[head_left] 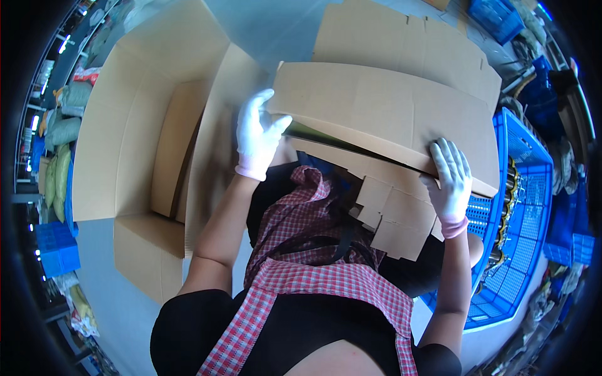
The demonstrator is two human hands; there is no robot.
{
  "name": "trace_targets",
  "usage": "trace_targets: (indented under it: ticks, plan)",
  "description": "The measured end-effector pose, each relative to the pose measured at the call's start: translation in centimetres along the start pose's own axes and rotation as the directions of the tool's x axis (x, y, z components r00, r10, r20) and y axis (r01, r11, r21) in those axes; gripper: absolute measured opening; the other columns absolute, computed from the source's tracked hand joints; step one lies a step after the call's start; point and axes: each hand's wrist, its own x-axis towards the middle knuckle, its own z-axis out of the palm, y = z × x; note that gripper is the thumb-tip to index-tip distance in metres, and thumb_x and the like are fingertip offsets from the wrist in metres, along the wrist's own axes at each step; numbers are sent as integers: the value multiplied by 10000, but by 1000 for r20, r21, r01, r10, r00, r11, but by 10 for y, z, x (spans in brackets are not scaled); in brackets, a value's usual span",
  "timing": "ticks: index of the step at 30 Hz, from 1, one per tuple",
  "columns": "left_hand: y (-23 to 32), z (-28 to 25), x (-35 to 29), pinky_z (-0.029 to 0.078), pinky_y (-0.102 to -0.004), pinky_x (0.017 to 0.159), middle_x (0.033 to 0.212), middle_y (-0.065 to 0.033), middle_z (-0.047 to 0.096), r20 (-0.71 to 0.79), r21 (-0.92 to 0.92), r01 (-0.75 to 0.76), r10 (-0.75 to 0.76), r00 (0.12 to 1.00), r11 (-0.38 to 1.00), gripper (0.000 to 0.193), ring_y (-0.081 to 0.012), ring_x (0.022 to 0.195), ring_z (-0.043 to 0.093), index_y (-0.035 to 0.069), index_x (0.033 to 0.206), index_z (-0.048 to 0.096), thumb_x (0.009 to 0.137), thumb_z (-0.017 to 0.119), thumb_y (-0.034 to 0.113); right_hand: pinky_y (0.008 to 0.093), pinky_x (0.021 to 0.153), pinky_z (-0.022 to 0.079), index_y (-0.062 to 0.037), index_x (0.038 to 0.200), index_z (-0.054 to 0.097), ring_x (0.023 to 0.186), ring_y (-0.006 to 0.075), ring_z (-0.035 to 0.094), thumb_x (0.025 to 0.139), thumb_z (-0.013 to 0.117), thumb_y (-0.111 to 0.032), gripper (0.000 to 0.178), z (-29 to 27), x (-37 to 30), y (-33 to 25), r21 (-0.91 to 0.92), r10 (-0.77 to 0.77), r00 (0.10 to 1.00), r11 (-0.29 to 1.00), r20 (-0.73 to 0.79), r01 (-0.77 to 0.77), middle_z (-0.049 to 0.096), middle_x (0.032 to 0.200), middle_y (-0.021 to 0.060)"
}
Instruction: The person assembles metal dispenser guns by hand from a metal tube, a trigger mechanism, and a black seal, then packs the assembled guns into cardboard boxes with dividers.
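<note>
A long, flat cardboard box [370, 100] lies across in front of me, tilted. A dark slot runs along its near side between the top panel and a lower cardboard flap [392, 216] with cut tabs. My left hand [257, 135], in a white glove, is at the box's left end with thumb and fingers spread. On the right, my gloved right hand [450, 182] rests its stretched fingers on the top panel near the front edge. Its thumb is by the lower edge. What the box rests on is mostly hidden.
At left stands a large open carton [135, 119] with a smaller cardboard piece [175, 150] inside. Behind the box is a flat cardboard sheet [401, 41]. To the right, a blue plastic crate [533, 250] holds a row of metallic parts [505, 219]. Sacks [63, 135] line the far left.
</note>
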Motion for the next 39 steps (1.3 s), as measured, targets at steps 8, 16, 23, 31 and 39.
trace_targets:
  ticks: [8,16,23,31,39]
  plan:
    - [-8,-3,-16,501,-256,796,1081,-41,609,56,-242,69,-57,997,968,498,-130,951,577,46,1217,610,741,731,-35,470,1033,397,-62,1257,574,1212,352,524,614,775,-153,679,3,-3,2,-31,-6,1000,999,12,6,574,1287,154]
    - [-8,-10,1,477,-349,834,878,-44,581,0,142,-146,148,989,979,354,-221,887,555,70,980,696,641,791,29,450,1008,409,-77,1228,587,1196,332,528,607,777,-161,655,7,5,1,-1,21,1000,1000,9,-21,584,1269,121]
    - [44,10,18,409,-451,982,1182,-137,600,393,291,-422,295,871,858,468,-328,1158,525,105,973,694,571,832,299,433,961,428,-106,1219,574,1174,308,529,569,812,-121,692,-2,9,4,47,51,996,997,68,-54,563,1274,84]
    - [99,79,39,374,-469,1040,1437,-137,410,655,149,-672,436,616,725,683,-342,1301,408,149,1356,490,734,747,268,456,1061,363,-106,1310,533,1286,314,452,587,830,-231,791,-9,14,4,-136,102,992,987,71,-92,521,1352,119]
    - [93,78,53,387,-462,1029,1408,-132,458,731,73,-590,360,580,804,639,-336,1283,439,148,1356,491,774,708,302,484,1100,319,-139,1360,489,1317,352,413,579,831,-399,892,-6,13,18,-56,93,983,995,160,-85,453,1415,155]
